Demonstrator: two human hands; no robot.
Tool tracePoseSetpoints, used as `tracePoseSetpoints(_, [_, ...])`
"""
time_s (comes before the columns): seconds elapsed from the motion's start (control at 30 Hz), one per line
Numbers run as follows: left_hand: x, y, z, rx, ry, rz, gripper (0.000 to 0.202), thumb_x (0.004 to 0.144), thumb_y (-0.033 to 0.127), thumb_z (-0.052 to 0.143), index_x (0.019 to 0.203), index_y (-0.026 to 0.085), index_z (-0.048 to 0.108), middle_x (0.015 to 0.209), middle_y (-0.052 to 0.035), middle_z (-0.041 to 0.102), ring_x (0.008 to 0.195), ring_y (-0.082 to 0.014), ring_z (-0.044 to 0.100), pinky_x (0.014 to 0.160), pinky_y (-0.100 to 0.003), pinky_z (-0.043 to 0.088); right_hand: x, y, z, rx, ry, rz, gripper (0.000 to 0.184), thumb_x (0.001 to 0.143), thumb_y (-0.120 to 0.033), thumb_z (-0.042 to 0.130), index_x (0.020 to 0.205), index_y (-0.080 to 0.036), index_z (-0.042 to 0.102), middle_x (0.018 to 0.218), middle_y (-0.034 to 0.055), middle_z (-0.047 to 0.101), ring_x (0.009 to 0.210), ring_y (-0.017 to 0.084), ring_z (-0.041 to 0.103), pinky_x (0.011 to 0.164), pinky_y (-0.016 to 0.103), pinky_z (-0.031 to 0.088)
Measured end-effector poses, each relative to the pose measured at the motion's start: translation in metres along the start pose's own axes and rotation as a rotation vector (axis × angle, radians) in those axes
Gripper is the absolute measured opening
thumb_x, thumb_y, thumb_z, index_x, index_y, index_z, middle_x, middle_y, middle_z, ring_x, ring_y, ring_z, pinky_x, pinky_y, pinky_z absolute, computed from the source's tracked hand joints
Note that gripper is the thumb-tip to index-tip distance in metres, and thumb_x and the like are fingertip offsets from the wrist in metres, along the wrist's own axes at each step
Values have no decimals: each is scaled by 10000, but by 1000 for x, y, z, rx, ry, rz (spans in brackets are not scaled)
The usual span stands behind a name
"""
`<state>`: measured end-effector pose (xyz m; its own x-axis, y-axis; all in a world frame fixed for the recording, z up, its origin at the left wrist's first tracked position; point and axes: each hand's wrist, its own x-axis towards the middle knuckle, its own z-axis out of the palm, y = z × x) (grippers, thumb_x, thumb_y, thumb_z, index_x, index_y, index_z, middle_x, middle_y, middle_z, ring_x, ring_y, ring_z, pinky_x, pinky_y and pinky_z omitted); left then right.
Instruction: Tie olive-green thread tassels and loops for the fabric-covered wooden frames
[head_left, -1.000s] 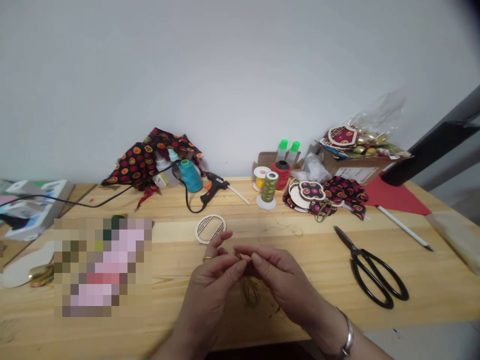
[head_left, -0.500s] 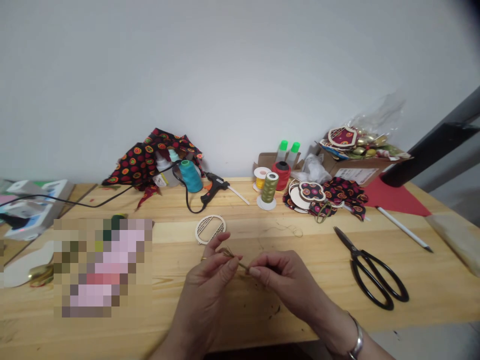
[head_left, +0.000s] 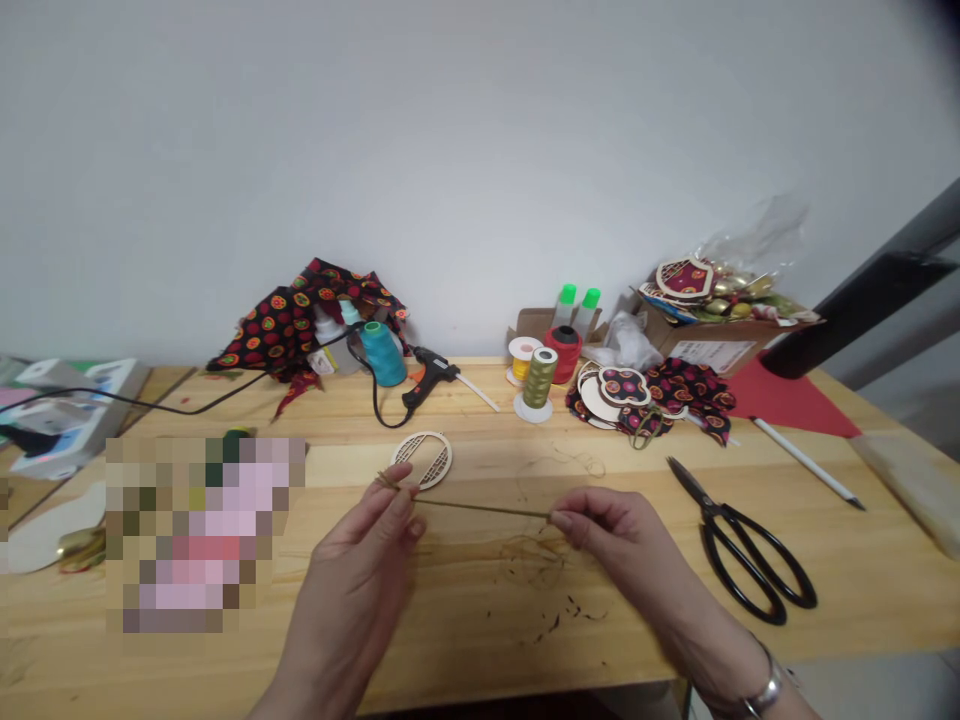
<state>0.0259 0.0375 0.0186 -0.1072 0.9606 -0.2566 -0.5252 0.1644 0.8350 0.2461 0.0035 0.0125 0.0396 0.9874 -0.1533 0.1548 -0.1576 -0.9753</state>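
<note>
A thin olive-gold thread (head_left: 480, 507) is stretched taut between my two hands above the wooden table (head_left: 825, 560). My left hand (head_left: 371, 545) pinches its left end, where a small knot or loop shows at the fingertips. My right hand (head_left: 611, 530) pinches the right end. Loose coils of the same thread (head_left: 534, 560) lie on the table below the right hand. A round wooden cut-out disc (head_left: 424, 459) lies just beyond my left fingers.
Black scissors (head_left: 739, 545) lie to the right. Thread spools (head_left: 538, 378), a teal spool (head_left: 381, 353), a black glue gun (head_left: 429, 372), patterned fabric (head_left: 300, 310), fabric-covered pieces (head_left: 645, 392), a cardboard box (head_left: 712, 335), red paper (head_left: 795, 400) and a white pencil (head_left: 808, 457) line the back.
My hands have moved apart, the left going left and the right going right, drawing the thread out from a short bunched piece into a long taut line.
</note>
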Motion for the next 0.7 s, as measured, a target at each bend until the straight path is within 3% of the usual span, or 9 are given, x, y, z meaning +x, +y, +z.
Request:
tracePoseSetpoints(0.2, [-1,-4,-11,31,2,-29,179,608,225,807,766,161,750,1108,-43,578,719,-87,504,545,-152,445,-1,1,-2,-41,32,-44,206,761,-350,621,687,-160,655,576,-30,515,556,102,404,533,235,345])
tracePoseSetpoints(0.27, [1,2,-18,191,-27,-43,163,616,262,797,742,171,750,1110,-56,607,705,-110,535,542,-183,440,-2,-1,-2,-71,30,-58,197,766,-340,620,683,-165,653,576,-26,525,558,108,414,535,239,349])
tracePoseSetpoints(0.33, [5,15,-27,521,-101,-5,145,631,323,771,690,193,749,1043,-71,663,737,-172,581,593,-237,454,-4,-4,-2,-102,18,-75,183,773,-327,616,686,-170,653,584,-23,539,564,113,430,540,242,354])
tracePoseSetpoints(0.4, [9,31,-36,965,-177,159,175,598,400,760,648,232,750,840,-78,714,794,-261,608,706,-305,454,-5,-7,-2,-142,-6,-96,173,780,-307,609,676,-175,652,587,-22,550,569,117,448,545,241,357])
tracePoseSetpoints(0.47, [8,45,-40,1287,-23,425,225,608,475,711,679,264,745,817,-82,718,777,-312,607,745,-376,430,-6,-9,-1,-188,-37,-121,170,791,-285,599,669,-179,650,591,-21,561,578,120,466,550,237,361])
tracePoseSetpoints(0.53, [3,51,-34,1410,105,672,267,708,471,620,786,248,745,955,-111,701,853,-347,608,815,-427,408,-7,-12,1,-236,-66,-155,171,806,-266,592,669,-180,649,598,-21,571,591,121,483,557,231,366])
tracePoseSetpoints(0.57, [-1,49,-28,1376,93,782,255,747,431,592,806,235,744,1003,-120,688,868,-339,616,833,-424,412,-7,-13,3,-261,-84,-174,173,815,-256,589,672,-180,649,603,-21,576,596,119,490,562,228,367])
tracePoseSetpoints(0.63, [-10,40,-12,1236,-155,877,196,787,303,584,900,255,738,1089,-90,672,962,-293,623,865,-353,439,-8,-17,7,-307,-124,-217,175,831,-236,584,680,-180,652,610,-23,585,601,116,500,570,224,368])
tracePoseSetpoints(0.7, [-16,23,4,1125,-466,805,290,831,211,535,1061,286,695,1184,-59,656,1078,-255,599,920,-308,435,-9,-20,12,-343,-158,-258,172,841,-215,584,690,-181,658,614,-24,593,602,114,510,577,223,370])
